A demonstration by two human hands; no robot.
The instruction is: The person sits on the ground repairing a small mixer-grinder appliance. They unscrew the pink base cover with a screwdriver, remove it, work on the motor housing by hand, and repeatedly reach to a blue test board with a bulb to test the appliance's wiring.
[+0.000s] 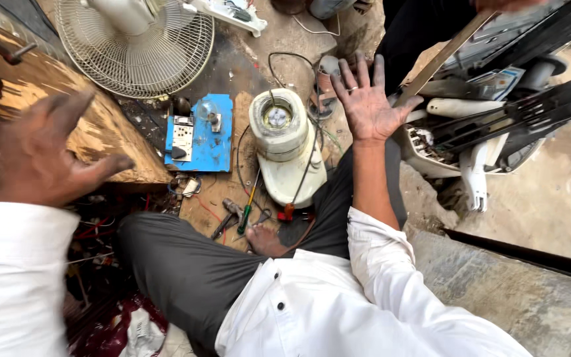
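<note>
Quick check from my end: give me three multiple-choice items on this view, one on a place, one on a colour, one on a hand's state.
1. The cream appliance base lies:
A. right of the blue board
B. on the fan
C. on the wooden bench

2. The screwdriver handle is:
A. blue
B. green
C. white

3. The right hand is:
A. fisted
B. gripping a wire
C. open, fingers spread

Answers: 1 A, the board sits to its left; 2 B, green grip by the foot; 3 C, palm open and empty.

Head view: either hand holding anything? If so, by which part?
Nothing is held. The right hand is spread open, palm showing, above the cream appliance base. The left hand is open and blurred, over the wooden bench.
</note>
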